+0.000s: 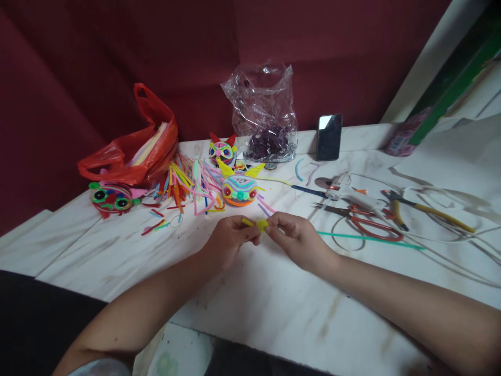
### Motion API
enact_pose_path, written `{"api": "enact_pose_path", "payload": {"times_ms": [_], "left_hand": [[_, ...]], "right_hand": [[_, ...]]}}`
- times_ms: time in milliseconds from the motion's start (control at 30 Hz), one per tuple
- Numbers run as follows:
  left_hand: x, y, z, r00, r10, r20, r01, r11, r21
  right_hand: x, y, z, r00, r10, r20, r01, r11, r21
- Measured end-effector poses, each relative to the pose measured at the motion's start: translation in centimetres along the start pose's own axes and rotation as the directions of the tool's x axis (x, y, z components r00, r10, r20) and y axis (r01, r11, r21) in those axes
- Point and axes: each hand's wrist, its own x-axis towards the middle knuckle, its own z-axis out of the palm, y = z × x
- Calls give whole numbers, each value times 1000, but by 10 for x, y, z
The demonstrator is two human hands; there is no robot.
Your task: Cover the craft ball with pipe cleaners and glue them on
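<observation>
A small coiled yellow piece of fuzzy stem (262, 225) is pinched between both hands above the marble-patterned table (250, 303). My left hand (235, 235) is closed on its straight end, which sticks up between the fingers. On the other side, my right hand (293, 237) grips the coiled part with thumb and fingertips. Just beyond the hands sits a round colourful animal head (239, 189) with yellow horns and red eyes. A smaller head with red ears (223, 151) stands behind it, and a green-eyed head (111, 198) lies at the left.
Bundled fuzzy stems (180, 183) lie by a red bag (156, 151). Behind are a clear bag (270, 120) and a phone (329, 138). On the right lie a glue gun (344, 190), orange scissors (376, 230), pliers (442, 213), cables and a green stem (371, 239).
</observation>
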Motion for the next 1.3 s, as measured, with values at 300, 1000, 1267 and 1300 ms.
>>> {"api": "enact_pose_path", "payload": {"times_ms": [300,1000,1267,1300], "left_hand": [[-2,9,-7,996,89,9,-85,923,375],[-4,6,-5,988,140,61,-149,803,578],[-4,8,-9,959,196,204,-276,486,829],[-5,7,-8,953,203,223,-293,450,844]], "right_hand": [[-3,-8,-5,988,-149,30,152,961,-230],[2,-8,-11,969,-178,172,234,886,-401],[1,-7,-12,934,-298,198,357,820,-448],[0,-6,-10,923,-336,189,385,806,-449]]}}
